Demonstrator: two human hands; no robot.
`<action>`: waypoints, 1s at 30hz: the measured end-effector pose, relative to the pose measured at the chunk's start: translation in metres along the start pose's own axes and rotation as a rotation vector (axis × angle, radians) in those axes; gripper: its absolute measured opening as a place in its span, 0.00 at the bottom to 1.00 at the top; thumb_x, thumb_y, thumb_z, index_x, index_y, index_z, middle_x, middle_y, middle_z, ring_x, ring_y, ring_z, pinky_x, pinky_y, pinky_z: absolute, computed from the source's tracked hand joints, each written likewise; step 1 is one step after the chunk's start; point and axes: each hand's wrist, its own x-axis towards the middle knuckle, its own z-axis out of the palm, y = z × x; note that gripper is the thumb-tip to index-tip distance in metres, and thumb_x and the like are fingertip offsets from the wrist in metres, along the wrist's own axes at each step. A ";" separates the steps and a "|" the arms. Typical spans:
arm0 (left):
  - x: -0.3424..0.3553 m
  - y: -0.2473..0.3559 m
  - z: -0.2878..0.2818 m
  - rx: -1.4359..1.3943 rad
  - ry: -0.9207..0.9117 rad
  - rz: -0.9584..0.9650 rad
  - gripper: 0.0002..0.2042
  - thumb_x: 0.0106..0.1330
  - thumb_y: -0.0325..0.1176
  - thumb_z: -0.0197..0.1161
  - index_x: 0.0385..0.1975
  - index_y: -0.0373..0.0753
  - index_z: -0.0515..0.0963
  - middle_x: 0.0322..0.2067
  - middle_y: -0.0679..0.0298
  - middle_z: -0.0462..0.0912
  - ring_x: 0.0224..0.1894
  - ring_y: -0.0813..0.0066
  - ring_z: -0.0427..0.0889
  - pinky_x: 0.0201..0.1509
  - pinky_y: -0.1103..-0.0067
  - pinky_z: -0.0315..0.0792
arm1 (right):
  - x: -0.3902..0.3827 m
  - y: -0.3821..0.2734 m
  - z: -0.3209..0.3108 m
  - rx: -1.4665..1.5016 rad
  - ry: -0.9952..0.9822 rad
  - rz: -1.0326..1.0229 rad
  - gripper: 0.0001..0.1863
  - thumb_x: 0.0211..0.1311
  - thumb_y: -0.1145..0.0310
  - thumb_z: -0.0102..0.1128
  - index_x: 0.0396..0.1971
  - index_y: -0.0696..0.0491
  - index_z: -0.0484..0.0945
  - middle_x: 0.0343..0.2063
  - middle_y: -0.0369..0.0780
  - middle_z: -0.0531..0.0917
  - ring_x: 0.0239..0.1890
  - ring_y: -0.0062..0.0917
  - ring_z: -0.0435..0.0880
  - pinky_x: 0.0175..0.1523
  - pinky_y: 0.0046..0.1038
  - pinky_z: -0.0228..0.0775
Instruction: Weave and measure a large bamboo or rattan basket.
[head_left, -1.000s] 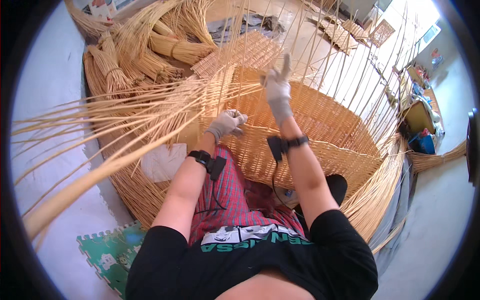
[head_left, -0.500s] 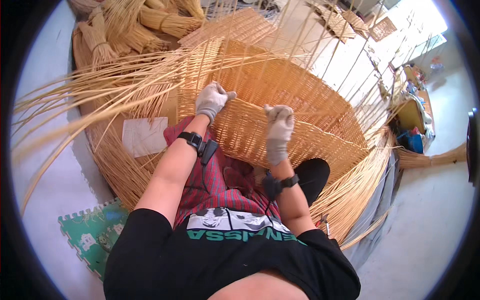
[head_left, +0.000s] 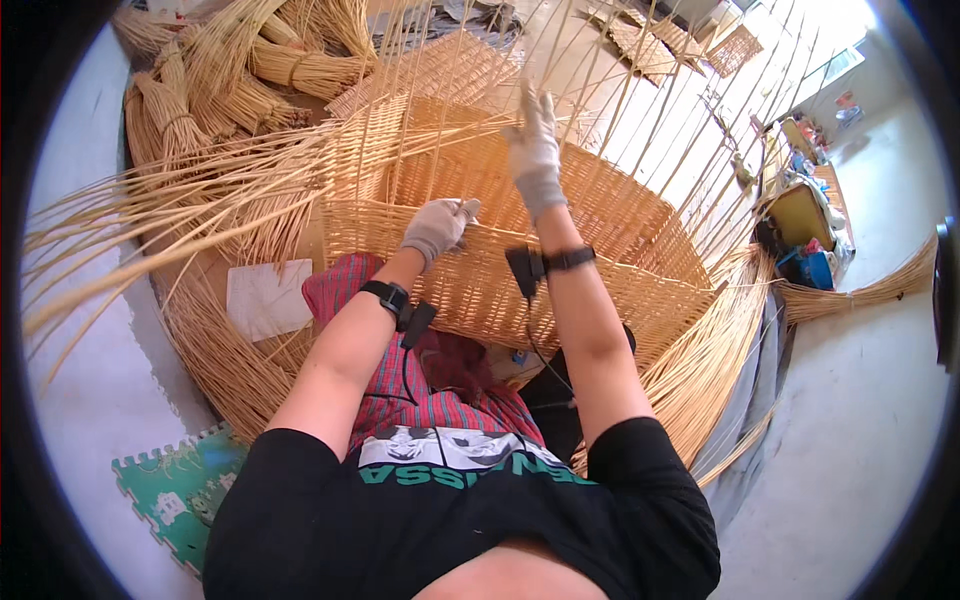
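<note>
Your pale-gloved left hand (head_left: 436, 229) curls at the near rim of the tan woven-wicker basket (head_left: 480, 292) before you, grip unclear. Your raised right hand (head_left: 535, 152) is outstretched. A left-hand slip could tilt the basket.

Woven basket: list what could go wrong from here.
1. Only the left hand is at the front of the woven basket, with the open right hand raised; the weave there might loosen if the left slips.
2. The cable hanging from the black device on the right wrist could snag on the wickerwork.
3. The loose canes fanning out to the left could catch the left arm and bend.
</note>
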 end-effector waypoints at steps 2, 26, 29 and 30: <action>-0.002 0.001 -0.001 0.047 0.061 -0.061 0.24 0.72 0.53 0.60 0.30 0.35 0.82 0.25 0.60 0.84 0.25 0.73 0.82 0.33 0.74 0.77 | -0.003 0.013 0.003 -0.156 -0.193 0.242 0.18 0.70 0.70 0.56 0.58 0.51 0.70 0.39 0.37 0.85 0.38 0.27 0.83 0.47 0.29 0.78; -0.006 0.071 0.105 0.067 -0.117 -0.044 0.16 0.73 0.46 0.62 0.38 0.37 0.81 0.31 0.61 0.85 0.27 0.78 0.83 0.36 0.76 0.80 | -0.107 0.099 -0.097 0.248 -0.055 0.384 0.26 0.69 0.75 0.59 0.65 0.48 0.65 0.49 0.43 0.81 0.38 0.19 0.83 0.41 0.18 0.74; 0.003 0.061 0.110 -0.026 -0.054 -0.039 0.18 0.72 0.48 0.63 0.34 0.36 0.80 0.24 0.65 0.81 0.24 0.78 0.80 0.33 0.77 0.79 | -0.069 0.097 -0.109 0.413 0.034 0.400 0.28 0.72 0.74 0.52 0.70 0.49 0.60 0.44 0.40 0.80 0.36 0.19 0.83 0.42 0.19 0.76; 0.006 0.057 0.110 -0.074 -0.099 -0.050 0.18 0.73 0.48 0.63 0.33 0.36 0.80 0.23 0.68 0.80 0.22 0.81 0.77 0.31 0.76 0.77 | -0.069 0.095 -0.116 0.578 0.049 0.463 0.27 0.74 0.74 0.50 0.70 0.49 0.58 0.41 0.38 0.80 0.35 0.20 0.83 0.43 0.20 0.76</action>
